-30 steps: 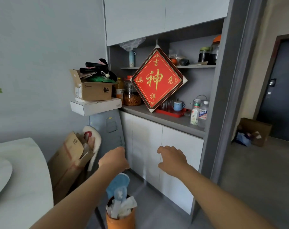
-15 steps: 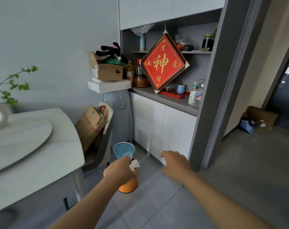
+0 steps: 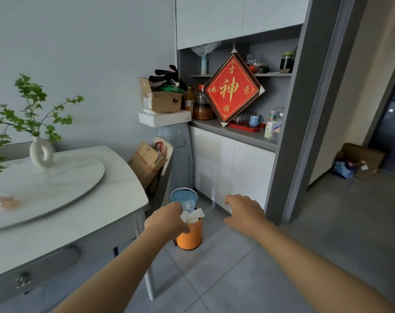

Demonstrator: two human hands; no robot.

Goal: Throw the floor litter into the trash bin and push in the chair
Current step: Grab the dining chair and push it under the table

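Note:
An orange trash bin (image 3: 191, 236) stands on the grey floor by the table's corner, its blue lid (image 3: 183, 197) tipped up. White crumpled paper (image 3: 195, 213) sticks out of its top. My left hand (image 3: 167, 222) hovers in front of the bin's rim, fingers curled under, with nothing visible in it. My right hand (image 3: 244, 213) floats to the right of the bin, palm down, fingers loosely apart and empty. A chair (image 3: 167, 152) with a pale back stands behind the bin beside the table, loaded with cardboard boxes (image 3: 146, 163).
A white marble table (image 3: 79, 222) with a turntable and a vase of green branches (image 3: 41, 152) fills the left. White cabinets (image 3: 232, 168) and a grey pillar (image 3: 300, 132) rise behind the bin. A cardboard box (image 3: 359, 160) sits on the hallway floor at right.
The view has pulled back and away from the bin, bringing the table and plant into sight. Both hands stay extended, now lower and level with the bin.

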